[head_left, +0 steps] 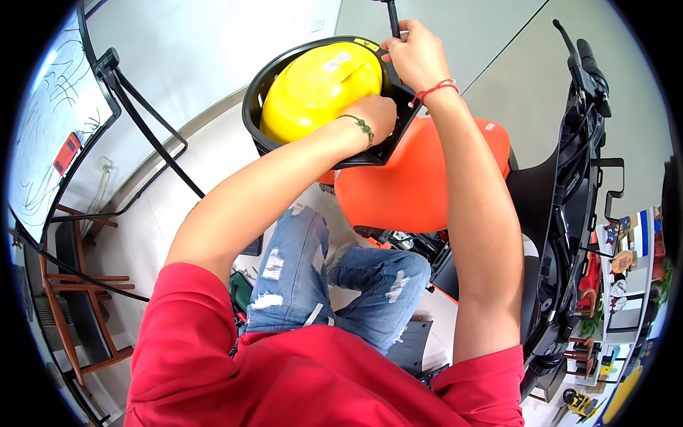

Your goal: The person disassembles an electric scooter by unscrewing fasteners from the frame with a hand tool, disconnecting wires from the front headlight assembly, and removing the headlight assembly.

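A yellow helmet [313,89] lies inside a black open box [250,114] behind the orange seat-like part [398,178] of a partly stripped scooter. My left hand [377,117], with a green bead bracelet at the wrist, reaches into the box beside the helmet. Its fingers are curled closed; whatever they hold is hidden. Above the box's right rim, my right hand [416,57] is closed around a thin black rod-shaped tool [393,20], which stands nearly upright. The tool's lower end is hidden by the hand.
Bare cables and black framework of the scooter [562,213] rise at my right. A whiteboard [50,128] on a black stand is at the left, with a wooden chair [85,306] below it. Near my legs lies a green tool [240,292]. Stocked shelves [626,285] stand far right.
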`<action>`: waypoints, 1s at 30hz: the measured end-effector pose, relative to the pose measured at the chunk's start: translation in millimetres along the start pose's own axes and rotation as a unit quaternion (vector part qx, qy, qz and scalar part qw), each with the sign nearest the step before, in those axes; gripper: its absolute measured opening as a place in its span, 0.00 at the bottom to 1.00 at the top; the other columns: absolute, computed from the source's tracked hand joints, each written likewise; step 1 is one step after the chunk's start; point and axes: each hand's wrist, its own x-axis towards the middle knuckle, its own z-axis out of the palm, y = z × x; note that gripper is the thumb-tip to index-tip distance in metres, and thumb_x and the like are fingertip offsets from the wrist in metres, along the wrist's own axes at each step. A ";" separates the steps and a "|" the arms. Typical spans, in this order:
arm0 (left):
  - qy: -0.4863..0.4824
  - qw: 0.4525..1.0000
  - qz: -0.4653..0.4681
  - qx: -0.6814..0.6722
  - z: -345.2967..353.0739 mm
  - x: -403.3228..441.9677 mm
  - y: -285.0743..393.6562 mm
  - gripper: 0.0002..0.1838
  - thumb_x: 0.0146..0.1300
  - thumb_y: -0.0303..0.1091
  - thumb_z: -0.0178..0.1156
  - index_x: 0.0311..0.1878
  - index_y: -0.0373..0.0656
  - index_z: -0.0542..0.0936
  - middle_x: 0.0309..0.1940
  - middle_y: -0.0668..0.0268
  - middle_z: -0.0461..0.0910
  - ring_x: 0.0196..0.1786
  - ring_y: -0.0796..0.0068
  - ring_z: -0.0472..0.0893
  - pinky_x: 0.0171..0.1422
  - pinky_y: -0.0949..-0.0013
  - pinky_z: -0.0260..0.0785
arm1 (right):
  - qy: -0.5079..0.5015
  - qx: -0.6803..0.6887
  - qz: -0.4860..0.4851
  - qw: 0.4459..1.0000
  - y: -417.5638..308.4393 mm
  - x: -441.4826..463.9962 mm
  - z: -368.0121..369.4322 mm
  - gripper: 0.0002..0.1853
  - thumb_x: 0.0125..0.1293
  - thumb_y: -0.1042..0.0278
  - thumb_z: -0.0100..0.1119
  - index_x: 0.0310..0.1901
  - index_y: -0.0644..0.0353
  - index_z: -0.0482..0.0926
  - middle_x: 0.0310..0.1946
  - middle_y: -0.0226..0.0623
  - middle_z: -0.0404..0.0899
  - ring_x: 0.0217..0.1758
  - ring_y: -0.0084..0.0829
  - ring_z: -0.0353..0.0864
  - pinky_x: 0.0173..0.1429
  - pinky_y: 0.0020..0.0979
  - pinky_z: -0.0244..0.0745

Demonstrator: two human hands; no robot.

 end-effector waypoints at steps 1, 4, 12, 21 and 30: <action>0.015 1.000 -0.012 -0.001 3.2 2.2 -2.4 0.19 0.74 0.38 0.40 0.38 0.32 0.76 0.30 0.48 0.82 0.32 0.50 0.82 0.38 0.52 0.74 | 0.000 0.000 0.000 1.000 0.0 0.1 0.3 0.19 0.60 0.66 0.53 0.51 0.65 0.78 0.42 0.55 0.82 0.49 0.52 0.80 0.58 0.44 0.74; -0.007 0.984 -0.067 -0.167 -21.6 -5.8 0.2 0.19 0.73 0.38 0.41 0.35 0.34 0.75 0.26 0.54 0.81 0.28 0.61 0.82 0.31 0.60 0.74 | 0.003 0.010 -0.011 1.000 -0.8 -0.3 0.7 0.19 0.60 0.68 0.54 0.51 0.67 0.77 0.40 0.54 0.83 0.45 0.47 0.84 0.56 0.40 0.75; -0.011 0.559 -0.109 -0.822 -51.1 -23.4 -43.4 0.07 0.64 0.32 0.47 0.34 0.39 0.72 0.27 0.63 0.71 0.23 0.82 0.66 0.18 0.80 0.54 | -0.124 0.148 0.086 0.977 -8.9 -4.5 -8.8 0.15 0.57 0.75 0.54 0.46 0.72 0.78 0.33 0.43 0.84 0.32 0.29 0.85 0.35 0.27 0.79; 0.104 0.673 -0.094 -0.726 -50.1 -49.3 -37.1 0.11 0.67 0.38 0.51 0.41 0.39 0.74 0.28 0.71 0.71 0.22 0.87 0.64 0.19 0.80 0.50 | -0.370 0.080 0.134 0.916 -21.2 -18.1 -15.1 0.07 0.55 0.72 0.61 0.35 0.64 0.78 0.29 0.31 0.81 0.34 0.19 0.78 0.38 0.20 0.77; 0.288 0.800 -0.070 -0.522 -39.9 -35.5 -44.1 0.22 0.69 0.47 0.54 0.52 0.35 0.77 0.44 0.57 0.81 0.49 0.67 0.79 0.55 0.67 0.69 | -0.423 0.034 0.086 0.902 -14.7 -21.4 -3.0 0.05 0.62 0.73 0.55 0.30 0.62 0.72 0.40 0.35 0.81 0.42 0.23 0.82 0.45 0.24 0.79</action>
